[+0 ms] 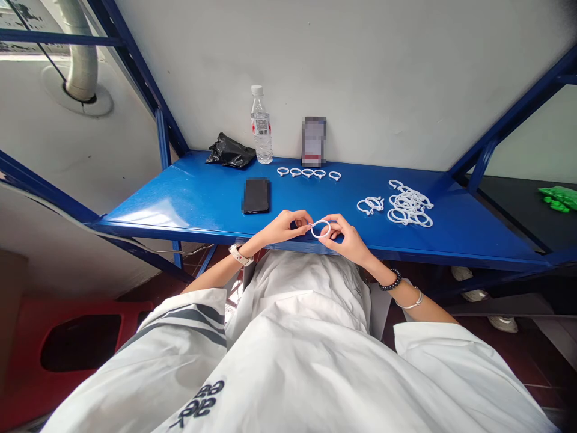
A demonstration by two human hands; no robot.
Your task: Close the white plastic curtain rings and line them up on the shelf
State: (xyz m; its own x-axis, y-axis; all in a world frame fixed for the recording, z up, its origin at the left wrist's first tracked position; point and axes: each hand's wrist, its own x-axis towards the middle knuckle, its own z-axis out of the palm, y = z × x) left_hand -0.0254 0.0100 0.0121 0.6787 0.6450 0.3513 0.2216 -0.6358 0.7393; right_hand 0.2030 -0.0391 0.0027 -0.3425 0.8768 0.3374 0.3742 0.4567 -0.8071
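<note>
Above the front edge of the blue table (202,195), both hands hold one white plastic curtain ring (321,237). My left hand (288,226) pinches its left side between thumb and fingertips, where a small part is mostly covered. My right hand (346,238) grips the same ring's right side with thumb and fingers. Behind the hands, a row of white rings (307,175) sits on the table, one a little apart at the right. A tangled pile of similar rings (410,201) lies to the right, with a smaller cluster (370,206) beside it.
A black phone-like slab (256,196) lies flat left of the hands. At the back are a crumpled black plastic bag (229,151), a water bottle (262,138) and a phone (314,141) leaning on the wall. Blue metal posts flank the table. A red stool (27,337) stands lower left.
</note>
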